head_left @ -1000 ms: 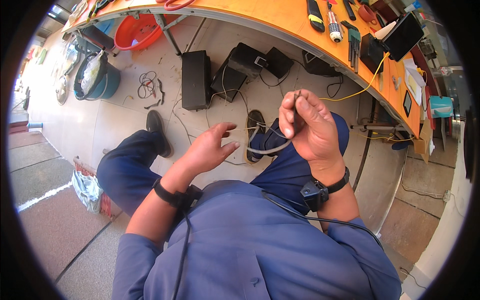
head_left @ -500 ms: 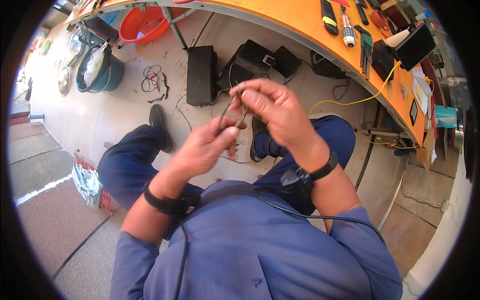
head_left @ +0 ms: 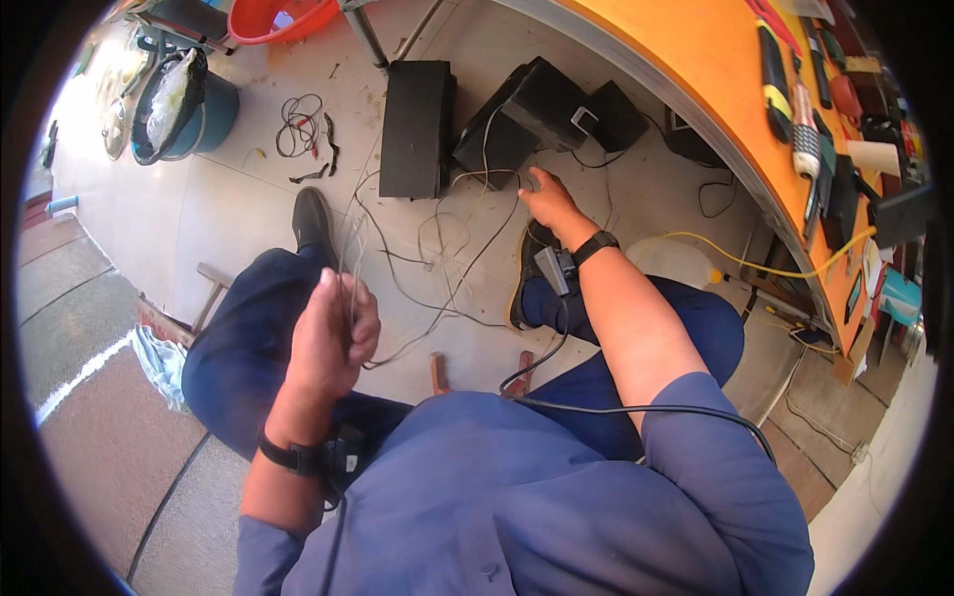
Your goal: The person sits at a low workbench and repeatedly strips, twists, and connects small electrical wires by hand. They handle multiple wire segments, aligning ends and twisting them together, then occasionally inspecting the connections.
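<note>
My left hand (head_left: 336, 333) is closed around a thin cable, held above the floor beside my left knee. Blurred strands rise from its fingers. A dark cable (head_left: 462, 288) runs from under that hand across the floor space up to my right hand (head_left: 553, 207). The right fingers are curled at the cable near the black boxes, above my right shoe; the exact grip is small and partly hidden. Close by lie an upright black box (head_left: 415, 129) and a tilted black box with a silver-framed detail (head_left: 549, 104).
An orange workbench (head_left: 676, 60) with hand tools lies at the upper right. A yellow cord (head_left: 740, 248) hangs off it. On the left stand a blue bucket (head_left: 214, 119) with a bag and a red basin (head_left: 283, 30). A coiled cable (head_left: 298, 124) lies on the floor.
My hands were together at the cable in front of me. Now they are apart: the left has moved left and down, the right forward toward the black boxes, with cable stretched between them.
</note>
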The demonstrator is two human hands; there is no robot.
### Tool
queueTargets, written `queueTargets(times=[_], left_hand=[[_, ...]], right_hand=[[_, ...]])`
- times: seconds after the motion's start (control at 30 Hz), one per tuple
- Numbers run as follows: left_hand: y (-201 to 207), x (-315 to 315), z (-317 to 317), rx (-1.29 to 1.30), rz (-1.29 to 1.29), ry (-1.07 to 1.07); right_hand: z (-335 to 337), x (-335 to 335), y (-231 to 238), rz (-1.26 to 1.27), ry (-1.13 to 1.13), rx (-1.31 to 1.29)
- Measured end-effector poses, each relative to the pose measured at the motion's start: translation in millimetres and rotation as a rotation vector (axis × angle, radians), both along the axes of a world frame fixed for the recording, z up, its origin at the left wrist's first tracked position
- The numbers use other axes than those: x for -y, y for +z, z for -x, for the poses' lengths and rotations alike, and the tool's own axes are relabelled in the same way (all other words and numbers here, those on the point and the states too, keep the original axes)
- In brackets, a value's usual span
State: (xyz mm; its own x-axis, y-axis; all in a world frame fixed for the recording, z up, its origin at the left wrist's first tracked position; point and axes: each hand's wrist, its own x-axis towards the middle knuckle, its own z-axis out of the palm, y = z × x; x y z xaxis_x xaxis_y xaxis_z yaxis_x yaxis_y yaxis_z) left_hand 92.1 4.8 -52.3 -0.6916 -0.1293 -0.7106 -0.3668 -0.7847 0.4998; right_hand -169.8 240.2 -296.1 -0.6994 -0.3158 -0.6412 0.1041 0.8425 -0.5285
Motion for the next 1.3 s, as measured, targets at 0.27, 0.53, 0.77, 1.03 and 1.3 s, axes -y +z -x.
queueTargets(times=[0.27, 0.53, 0.77, 1.03, 1.3], left_hand=[[-15.2, -5.0, 20.6, 0.155, 0.051, -0.009], [-32.7, -24.1, 38.7, 0.147, 0.262, -0.117], [-56.1, -54.9, 48.8, 0.104, 0.234, -0.067], [-74.6, -88.4, 63.2, 0.013, 0.284, -0.153], [-84.8, -94.9, 60.7, 0.036, 0.392, -0.370]], right_hand=[[-1.3, 7.0, -39.7, -0.042, -0.029, 0.025], [16.1, -1.0, 37.9, 0.279, -0.138, 0.523], [2.6, 3.4, 116.8, 0.359, 0.084, 0.493], [-36.4, 4.1, 147.4, 0.544, -0.020, 0.700], [-48.5, 4.1, 143.9, 0.557, -0.046, 0.657]])
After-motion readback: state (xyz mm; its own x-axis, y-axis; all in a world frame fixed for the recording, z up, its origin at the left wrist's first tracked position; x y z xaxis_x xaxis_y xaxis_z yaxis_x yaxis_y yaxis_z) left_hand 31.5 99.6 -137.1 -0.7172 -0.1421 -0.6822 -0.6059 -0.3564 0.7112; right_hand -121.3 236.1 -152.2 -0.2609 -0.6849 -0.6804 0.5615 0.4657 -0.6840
